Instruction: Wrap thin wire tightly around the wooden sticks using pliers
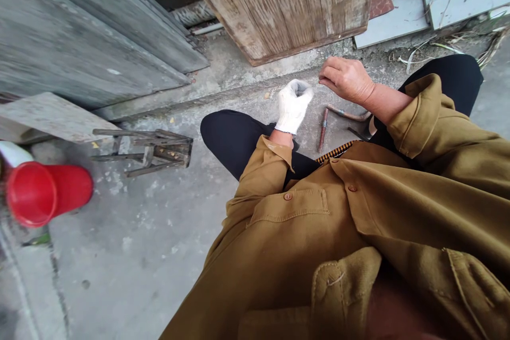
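Head view: left hand (294, 105) in white glove, clenched to a fist above the knee, contents not discernible. Right hand (346, 79) bare, fingers curled with tips pinched together, anything held too small to tell. Bent copper pipe (323, 128) on the concrete floor (151, 234) just beneath both hands, partly hidden by right forearm. Red cup (43, 191) far left, on its side, inside unclear.
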`<control>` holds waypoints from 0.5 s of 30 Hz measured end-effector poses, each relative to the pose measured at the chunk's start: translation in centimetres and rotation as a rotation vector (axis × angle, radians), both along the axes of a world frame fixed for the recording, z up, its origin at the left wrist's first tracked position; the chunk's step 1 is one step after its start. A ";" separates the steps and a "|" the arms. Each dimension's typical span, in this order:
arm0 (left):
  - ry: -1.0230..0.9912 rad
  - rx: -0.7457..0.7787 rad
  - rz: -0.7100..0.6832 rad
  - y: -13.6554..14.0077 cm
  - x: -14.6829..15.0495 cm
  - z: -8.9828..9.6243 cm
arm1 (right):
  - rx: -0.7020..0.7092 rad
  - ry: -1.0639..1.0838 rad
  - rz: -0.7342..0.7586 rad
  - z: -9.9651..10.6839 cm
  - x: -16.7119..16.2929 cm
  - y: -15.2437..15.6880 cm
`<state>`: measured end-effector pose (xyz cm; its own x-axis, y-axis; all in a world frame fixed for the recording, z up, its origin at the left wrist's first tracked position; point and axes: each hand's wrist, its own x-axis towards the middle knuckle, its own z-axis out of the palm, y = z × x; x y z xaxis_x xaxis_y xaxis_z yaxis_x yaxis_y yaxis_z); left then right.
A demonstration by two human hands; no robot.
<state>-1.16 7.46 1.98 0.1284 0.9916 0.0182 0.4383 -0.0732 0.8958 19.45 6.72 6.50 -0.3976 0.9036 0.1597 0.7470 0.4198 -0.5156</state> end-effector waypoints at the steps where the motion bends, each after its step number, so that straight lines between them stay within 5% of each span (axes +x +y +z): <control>1: 0.002 0.000 0.001 0.0 0.0 0.1 | -0.017 0.024 -0.002 0.1 0.0 0.0; 6: 0.050 0.034 0.007 -0.3 0.1 0.7 | -0.233 0.259 -0.073 0.0 -0.3 0.4; 12: 0.224 0.206 -0.032 -0.9 -0.2 1.8 | -0.872 0.845 -0.230 -0.1 -1.2 0.7; 15: 0.246 0.224 -0.047 -0.9 -0.2 1.5 | -1.011 0.933 -0.239 -0.2 -1.3 0.7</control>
